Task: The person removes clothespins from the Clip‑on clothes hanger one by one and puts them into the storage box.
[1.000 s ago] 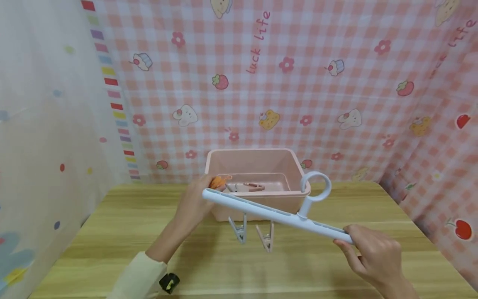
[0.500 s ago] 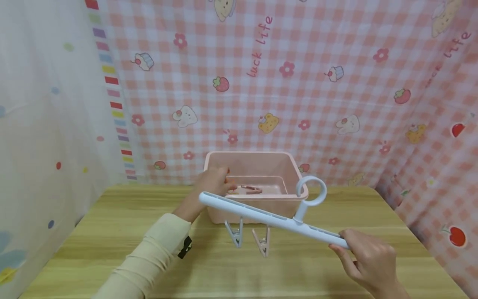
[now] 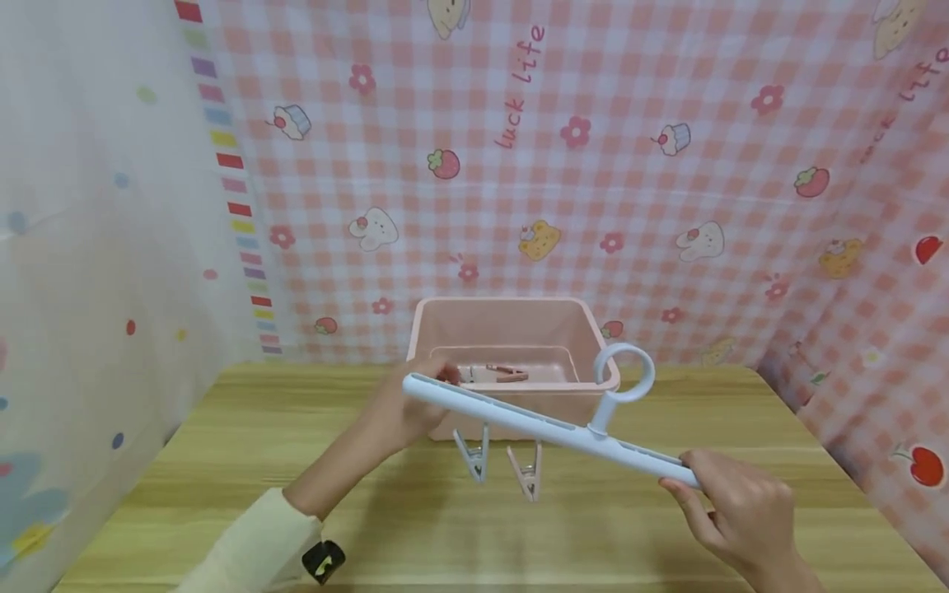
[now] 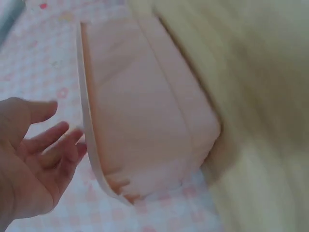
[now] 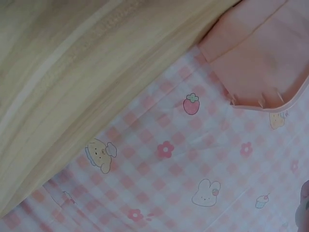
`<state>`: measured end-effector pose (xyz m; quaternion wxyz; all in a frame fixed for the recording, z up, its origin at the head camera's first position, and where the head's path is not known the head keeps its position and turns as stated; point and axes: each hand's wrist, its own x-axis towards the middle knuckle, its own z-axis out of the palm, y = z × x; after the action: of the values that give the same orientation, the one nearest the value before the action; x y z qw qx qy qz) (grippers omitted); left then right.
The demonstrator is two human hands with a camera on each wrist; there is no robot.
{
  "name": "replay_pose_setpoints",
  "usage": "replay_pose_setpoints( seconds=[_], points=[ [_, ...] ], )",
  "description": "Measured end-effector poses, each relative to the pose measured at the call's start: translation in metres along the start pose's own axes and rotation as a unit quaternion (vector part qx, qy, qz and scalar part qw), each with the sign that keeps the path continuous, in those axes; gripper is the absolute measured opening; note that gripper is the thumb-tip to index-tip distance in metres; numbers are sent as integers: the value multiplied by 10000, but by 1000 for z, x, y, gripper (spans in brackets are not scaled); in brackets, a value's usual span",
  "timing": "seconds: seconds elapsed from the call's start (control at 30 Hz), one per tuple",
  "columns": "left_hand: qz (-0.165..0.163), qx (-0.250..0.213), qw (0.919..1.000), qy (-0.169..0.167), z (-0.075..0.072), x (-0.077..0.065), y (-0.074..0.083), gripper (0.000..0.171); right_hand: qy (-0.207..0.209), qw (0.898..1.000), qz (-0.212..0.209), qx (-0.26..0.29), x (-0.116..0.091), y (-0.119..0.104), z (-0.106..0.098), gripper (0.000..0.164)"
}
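Observation:
My right hand (image 3: 741,511) grips the right end of a pale blue clip hanger (image 3: 511,416), which slants up to the left and has a ring-shaped hook (image 3: 645,375). Two clips hang under its bar: a grey-blue clip (image 3: 474,453) and a pink clip (image 3: 528,473). Behind the hanger's left end is my left hand (image 3: 400,412), at the near left corner of a pink bin (image 3: 511,317). The left wrist view shows that hand (image 4: 38,159) empty, its fingers loosely bent beside the bin's rim (image 4: 89,130). Inside the bin lies a reddish-brown clip (image 3: 507,375).
The bin stands at the back of a wood-grain table (image 3: 593,535). A pink checked cloth (image 3: 474,206) hangs close behind it, and a white patterned curtain (image 3: 111,247) borders the left side.
My left hand brought an orange thing to the bin, reached inside, then drew back toward me without it. The right hand keeps holding the hanger in nearly the same place.

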<state>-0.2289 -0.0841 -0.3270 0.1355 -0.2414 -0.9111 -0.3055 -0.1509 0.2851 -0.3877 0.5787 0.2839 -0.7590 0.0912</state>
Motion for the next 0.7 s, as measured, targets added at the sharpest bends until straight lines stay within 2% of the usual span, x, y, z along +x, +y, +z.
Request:
replay_pose_setpoints(
  seconds=[0.13,0.2,0.23,0.27,0.3,0.37,0.43,0.47,0.53,0.57,0.63,0.7],
  points=[
    [-384,-642,9966,354,-4,-28,3,18,-55,10000,2,-16,-3,1,1,62],
    [-602,-1144,9911,333,-6,-41,3,20,-75,10000,-3,-39,-4,2,1,62],
    [-636,-1501,9864,210,-6,-48,3,22,-112,9999,-1,-35,-5,3,2,63],
    [-646,-1929,9791,16,-5,-54,4,24,-145,9999,7,-25,-6,3,2,63],
    [-706,-2384,9684,-205,-4,-60,4,27,-181,9998,16,-21,-6,4,3,64],
    [-815,-3286,9386,-664,1,-71,7,35,-246,9997,40,-8,-7,5,3,64],
    [-893,-4074,9027,-1055,7,-79,10,43,-293,9996,53,20,-6,5,4,65],
    [-958,-4351,8874,-1186,9,-81,12,45,-292,9996,45,25,-6,4,4,65],
    [-1041,-4738,8646,-1312,15,-85,17,48,-276,9996,18,48,-4,3,5,64],
    [-1071,-4868,8570,-1306,17,-85,19,48,-260,9996,1,72,-4,1,6,64],
    [-1076,-5030,8490,-1211,21,-86,22,47,-248,9996,-31,110,-2,-1,7,63],
    [-1053,-5079,8486,-1045,23,-87,23,45,-249,9996,-58,139,0,-4,7,62]
  ],
)
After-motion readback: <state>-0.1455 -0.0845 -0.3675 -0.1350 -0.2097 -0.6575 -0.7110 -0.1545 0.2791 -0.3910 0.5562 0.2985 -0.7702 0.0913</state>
